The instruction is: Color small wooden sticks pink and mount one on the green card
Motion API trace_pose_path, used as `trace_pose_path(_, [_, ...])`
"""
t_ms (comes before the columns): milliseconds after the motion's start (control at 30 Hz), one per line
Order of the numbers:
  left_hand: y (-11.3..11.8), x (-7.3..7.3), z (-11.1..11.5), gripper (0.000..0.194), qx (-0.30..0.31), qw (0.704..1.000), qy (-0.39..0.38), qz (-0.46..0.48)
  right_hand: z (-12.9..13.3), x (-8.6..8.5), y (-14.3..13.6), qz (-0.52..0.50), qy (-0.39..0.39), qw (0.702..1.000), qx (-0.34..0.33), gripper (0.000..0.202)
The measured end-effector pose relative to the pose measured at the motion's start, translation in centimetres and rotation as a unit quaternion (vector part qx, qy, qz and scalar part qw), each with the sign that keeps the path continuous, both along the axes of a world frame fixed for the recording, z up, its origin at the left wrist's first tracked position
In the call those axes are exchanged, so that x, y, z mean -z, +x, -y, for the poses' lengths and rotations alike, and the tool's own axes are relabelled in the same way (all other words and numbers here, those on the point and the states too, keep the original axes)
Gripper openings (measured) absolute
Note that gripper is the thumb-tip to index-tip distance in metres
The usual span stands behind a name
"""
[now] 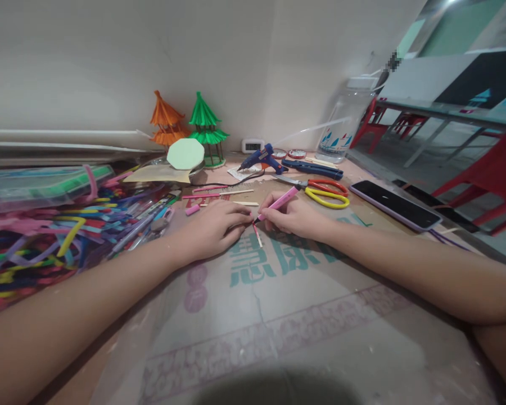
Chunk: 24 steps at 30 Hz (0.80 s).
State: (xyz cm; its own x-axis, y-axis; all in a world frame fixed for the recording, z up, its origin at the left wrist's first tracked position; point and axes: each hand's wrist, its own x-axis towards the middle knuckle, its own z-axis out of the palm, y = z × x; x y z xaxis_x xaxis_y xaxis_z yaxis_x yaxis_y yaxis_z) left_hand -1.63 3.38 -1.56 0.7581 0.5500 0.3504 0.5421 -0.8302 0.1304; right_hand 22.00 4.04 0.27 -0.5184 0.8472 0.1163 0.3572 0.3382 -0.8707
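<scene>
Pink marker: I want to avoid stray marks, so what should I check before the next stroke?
1. Pink marker held: ok, in the right hand.
2. Cap off: ok; a pink cap lies near the left hand.
3. Thin stick steadied: cannot tell; the left fingertips are at its upper end, but grip firmness is unclear.
4. Tip touching stick: cannot tell; it is very close.
5. Glue gun clear of both hands: ok, it lies beyond them.

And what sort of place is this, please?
Probably a craft corner, perhaps in a classroom or workshop: there are a glue gun, scissors and a heap of coloured pipe cleaners.
</scene>
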Motion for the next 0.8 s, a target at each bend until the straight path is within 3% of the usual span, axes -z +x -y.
trace_pose_path(333, [0.05,-0.1,-0.08,0.034,0.006,1.0,-0.002,-0.003,0.47,-0.95,0.16,0.005,-0.029,0.999,-0.045,0.013])
trace_pose_path(533, [0.12,-0.16,-0.01,0.033,-0.001,1.0,-0.016,0.0,0.36,-0.5,0.05,-0.012,-0.019,1.0,0.004,0.014])
trace_pose_path(800, [0.14,-0.4,0.13,0.033,0.006,1.0,-0.002,0.0,0.23,-0.42,0.02,-0.007,-0.014,1.0,0.006,0.012])
